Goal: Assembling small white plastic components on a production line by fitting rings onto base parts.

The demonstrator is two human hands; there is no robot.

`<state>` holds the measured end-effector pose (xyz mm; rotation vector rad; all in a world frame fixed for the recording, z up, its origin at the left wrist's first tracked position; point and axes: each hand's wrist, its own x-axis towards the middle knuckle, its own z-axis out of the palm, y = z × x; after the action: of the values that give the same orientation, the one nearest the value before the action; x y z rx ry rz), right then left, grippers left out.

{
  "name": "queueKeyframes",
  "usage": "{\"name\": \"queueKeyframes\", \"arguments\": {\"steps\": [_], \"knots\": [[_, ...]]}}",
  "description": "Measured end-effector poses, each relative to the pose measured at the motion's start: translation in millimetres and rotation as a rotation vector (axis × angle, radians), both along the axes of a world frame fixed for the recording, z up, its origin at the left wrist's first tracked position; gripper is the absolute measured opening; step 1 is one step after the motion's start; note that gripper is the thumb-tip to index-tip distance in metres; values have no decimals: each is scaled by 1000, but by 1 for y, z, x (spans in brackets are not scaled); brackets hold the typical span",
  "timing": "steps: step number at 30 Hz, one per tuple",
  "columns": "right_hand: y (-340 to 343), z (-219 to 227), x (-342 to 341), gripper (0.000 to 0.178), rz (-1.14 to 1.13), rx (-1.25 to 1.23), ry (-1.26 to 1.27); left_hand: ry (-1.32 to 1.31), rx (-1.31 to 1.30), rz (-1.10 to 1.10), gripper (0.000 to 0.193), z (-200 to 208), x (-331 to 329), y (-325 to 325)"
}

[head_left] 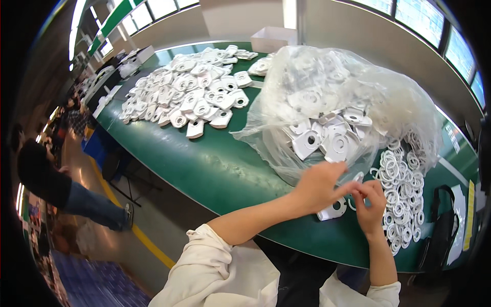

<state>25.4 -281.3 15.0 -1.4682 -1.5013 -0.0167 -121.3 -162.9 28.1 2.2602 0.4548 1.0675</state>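
Both hands meet over the near edge of the green tabletop [204,169]. The left hand [318,185] reaches across, fingers pinched toward the right hand [369,204], and a white plate [332,209] with a round hole sits just under them, its lower corner poking out below the left grip. A white ring [353,203] shows between the two hands; the right grip's fingertips curl in on it, though whether they clamp it I cannot tell. Whether the left grip really clasps the plate, also unclear. Just right of the hands lies a heap of rings [404,189]. Behind them, a clear bag [332,97] full of white plates. Farther left, a spread pile of plates [189,92].
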Motion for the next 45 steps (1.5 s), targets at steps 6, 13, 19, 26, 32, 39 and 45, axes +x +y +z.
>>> {"name": "queueKeyframes", "arguments": {"steps": [6, 13, 19, 26, 32, 39, 45], "knots": [[-4, -6, 1, 23, 131, 57, -139, -150, -406, -217, 20, -12, 16, -6], [-5, -15, 14, 17, 14, 12, -78, -462, -730, -112, 25, 11, -4, 36], [-4, -13, 6, 18, 40, 3, -76, -634, -564, 28, 22, 8, -10, 46], [-3, -8, 11, 16, 25, 36, -73, -367, -314, 271, 23, 26, -74, 38], [0, -5, 13, 20, -9, 35, -4, 253, -287, 210, 24, 50, -187, 83], [-1, -9, 16, 20, -7, -23, 63, 440, -751, 178, 35, 96, -198, 195], [2, -5, 17, 21, -14, -18, 35, 88, -897, 217, 21, 74, -100, 419]]}}
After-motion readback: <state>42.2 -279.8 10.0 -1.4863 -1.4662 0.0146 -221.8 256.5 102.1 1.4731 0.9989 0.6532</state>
